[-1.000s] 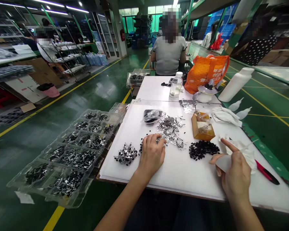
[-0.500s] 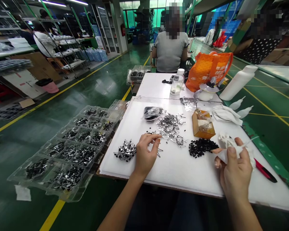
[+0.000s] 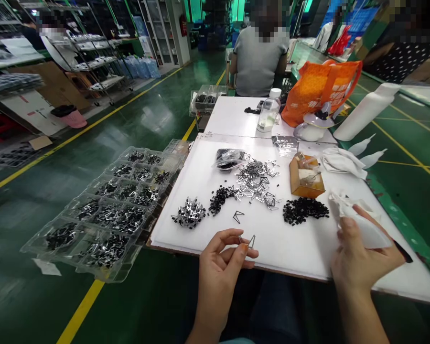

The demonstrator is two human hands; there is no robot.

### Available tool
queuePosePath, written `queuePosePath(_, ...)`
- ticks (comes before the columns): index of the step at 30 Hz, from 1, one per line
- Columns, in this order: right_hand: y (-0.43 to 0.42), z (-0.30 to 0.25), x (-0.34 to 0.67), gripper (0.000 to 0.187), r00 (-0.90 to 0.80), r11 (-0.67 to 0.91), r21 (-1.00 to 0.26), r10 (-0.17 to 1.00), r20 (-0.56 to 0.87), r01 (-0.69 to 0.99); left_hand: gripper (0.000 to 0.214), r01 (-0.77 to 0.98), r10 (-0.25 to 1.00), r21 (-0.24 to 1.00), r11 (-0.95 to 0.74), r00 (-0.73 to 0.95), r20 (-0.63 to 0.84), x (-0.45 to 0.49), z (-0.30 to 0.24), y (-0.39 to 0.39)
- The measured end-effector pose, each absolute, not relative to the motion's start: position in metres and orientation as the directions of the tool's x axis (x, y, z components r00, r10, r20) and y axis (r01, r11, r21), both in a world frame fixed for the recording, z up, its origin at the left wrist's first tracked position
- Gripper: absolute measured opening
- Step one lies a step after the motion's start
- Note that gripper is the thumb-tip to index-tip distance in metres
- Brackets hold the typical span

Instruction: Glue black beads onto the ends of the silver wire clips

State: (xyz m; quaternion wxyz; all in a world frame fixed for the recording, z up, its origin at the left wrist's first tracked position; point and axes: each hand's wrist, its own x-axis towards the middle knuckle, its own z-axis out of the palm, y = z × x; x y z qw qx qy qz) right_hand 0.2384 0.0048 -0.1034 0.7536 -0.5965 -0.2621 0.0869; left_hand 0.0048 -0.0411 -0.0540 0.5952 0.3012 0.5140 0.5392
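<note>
The left hand (image 3: 222, 263) pinched a wire clip (image 3: 252, 242), prong tilted upward; the white bottle (image 3: 372, 231), clasped in the right hand (image 3: 358, 265), lay well to the clip's right

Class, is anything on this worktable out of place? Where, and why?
One bent wire clip lies alone on the white tabletop, between the left hand and the main heap of clips, so it looks stray.

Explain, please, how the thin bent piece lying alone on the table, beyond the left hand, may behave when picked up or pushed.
The thin bent piece is probably light, being so slender. Its angular outline suggests it is fairly stiff. Pushed, it would likely slide rather than roll, since it appears to lie flat on the white tabletop.
</note>
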Motion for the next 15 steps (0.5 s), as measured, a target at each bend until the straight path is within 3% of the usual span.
queuePosePath(3,0.000,-0.098,0.235,0.028,0.837,0.323,-0.913,0.403,0.370,0.248,0.021,-0.376,0.927,0.880,0.292,-0.116,-0.357,0.004,-0.056,-0.047)
queuePosePath(8,-0.019,-0.079,0.219,0.059,0.740,0.365,-0.908,0.549,0.389,0.206,0.026,-0.305,0.935,0.913,0.269,-0.145,-0.324,0.005,-0.055,-0.049)
queuePosePath(15,-0.047,-0.048,0.196,0.032,0.703,0.391,-0.906,0.598,0.386,0.164,0.012,-0.267,0.951,0.935,0.232,-0.141,-0.276,0.012,-0.055,-0.052)
